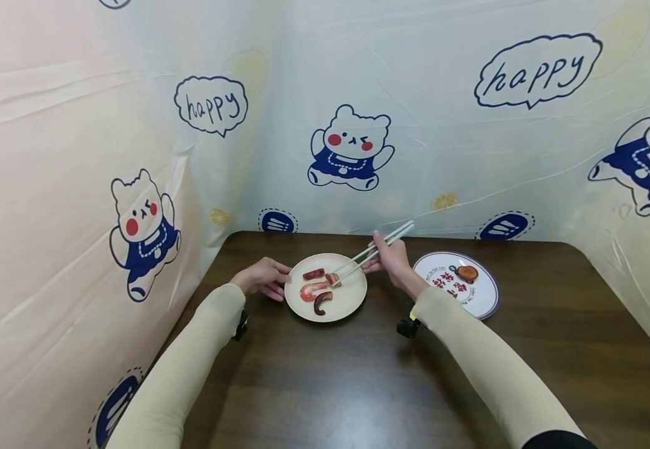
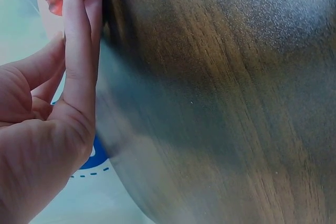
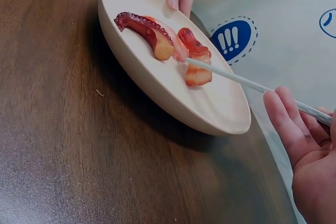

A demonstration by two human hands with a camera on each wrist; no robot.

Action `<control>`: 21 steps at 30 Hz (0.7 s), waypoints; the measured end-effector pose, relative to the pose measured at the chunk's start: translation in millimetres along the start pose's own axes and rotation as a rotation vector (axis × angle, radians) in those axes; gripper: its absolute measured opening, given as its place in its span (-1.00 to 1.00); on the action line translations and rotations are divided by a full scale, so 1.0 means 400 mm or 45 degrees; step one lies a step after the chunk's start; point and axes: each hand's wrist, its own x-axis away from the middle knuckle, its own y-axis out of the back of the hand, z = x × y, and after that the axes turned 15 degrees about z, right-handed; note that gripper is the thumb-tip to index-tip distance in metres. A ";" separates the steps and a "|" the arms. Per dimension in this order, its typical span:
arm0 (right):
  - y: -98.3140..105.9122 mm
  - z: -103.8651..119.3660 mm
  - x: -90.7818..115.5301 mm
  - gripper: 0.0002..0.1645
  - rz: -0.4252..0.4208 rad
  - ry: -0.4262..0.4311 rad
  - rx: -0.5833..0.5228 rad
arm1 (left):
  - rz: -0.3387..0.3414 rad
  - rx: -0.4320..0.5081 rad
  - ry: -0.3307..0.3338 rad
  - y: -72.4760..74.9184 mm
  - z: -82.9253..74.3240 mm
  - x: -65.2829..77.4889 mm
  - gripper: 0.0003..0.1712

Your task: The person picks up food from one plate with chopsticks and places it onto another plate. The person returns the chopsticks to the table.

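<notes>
On the table, a cream plate [image 1: 349, 304] holds several food pieces. My left hand [image 1: 260, 276] grips its left rim, thumb on the edge in the left wrist view and fingers against the outer side. My right hand [image 1: 390, 259] holds a pair of pale chopsticks [image 3: 231, 75] over the plate from the right. Their tips touch a striped pork belly piece [image 1: 333, 279]. Around it lie a pink shrimp [image 1: 307, 292], a curled dark octopus tentacle [image 1: 320, 304] and a dark red strip [image 1: 313, 274].
To the right, partly behind my right forearm, sits a white plate [image 1: 480, 299] with a blue rim and red lettering. A round brown food piece [image 1: 467, 273] is on it. The dark wooden table [image 1: 325, 380] ends at a printed curtain [image 1: 442, 137] behind and at the sides.
</notes>
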 end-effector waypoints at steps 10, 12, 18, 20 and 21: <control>-0.008 0.011 -0.002 -0.45 -0.017 0.012 0.051 | -0.009 -0.005 0.022 0.000 0.000 -0.003 -0.47; -0.014 0.013 -0.003 -0.42 -0.006 0.025 0.080 | -0.008 -0.004 0.017 0.000 0.000 -0.003 -0.47; -0.032 0.021 -0.007 -0.36 0.015 0.064 0.157 | 0.002 0.003 0.005 0.002 -0.003 0.001 -0.46; -0.036 0.023 -0.006 -0.37 0.021 0.062 0.175 | 0.005 0.003 0.004 0.003 -0.003 0.000 -0.46; -0.038 0.023 -0.006 -0.38 0.022 0.059 0.185 | 0.004 0.006 0.007 0.003 -0.003 0.000 -0.46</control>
